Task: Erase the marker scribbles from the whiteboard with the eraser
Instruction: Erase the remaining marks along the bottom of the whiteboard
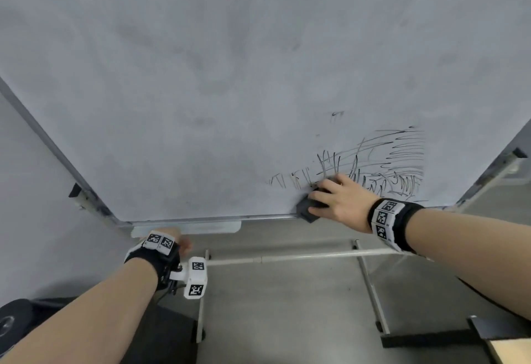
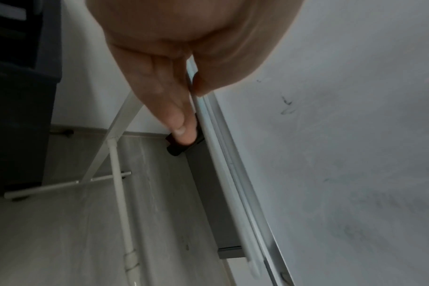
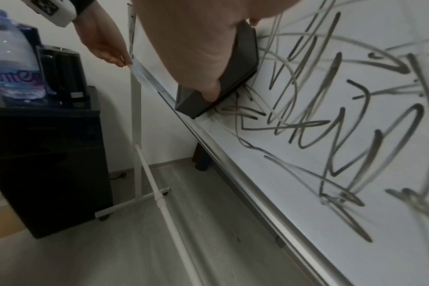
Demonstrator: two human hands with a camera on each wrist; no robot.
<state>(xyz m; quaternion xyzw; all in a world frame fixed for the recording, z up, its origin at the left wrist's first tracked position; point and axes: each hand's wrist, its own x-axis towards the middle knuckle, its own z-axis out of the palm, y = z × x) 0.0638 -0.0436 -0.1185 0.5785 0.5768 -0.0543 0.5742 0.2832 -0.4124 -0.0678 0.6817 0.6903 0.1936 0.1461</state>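
Note:
A large whiteboard [image 1: 230,90] on a stand fills the head view. Black marker scribbles [image 1: 382,165] cover its lower right part and show large in the right wrist view as scribbles [image 3: 331,120]. My right hand [image 1: 336,197] grips a dark grey eraser [image 1: 309,210] and presses it flat on the board near the bottom frame, at the scribbles' left end; the eraser [image 3: 223,85] shows under my palm. My left hand [image 1: 175,241] pinches the board's pen tray [image 1: 212,227] at the bottom edge, thumb on top and fingers [image 2: 174,108] underneath.
The stand's white legs and crossbar [image 1: 287,256] cross the grey floor below the board. A black cabinet [image 3: 44,164] at the left carries a kettle [image 3: 64,73] and a water bottle [image 3: 12,63]. A dark mat and a cardboard edge [image 1: 508,349] lie at the lower right.

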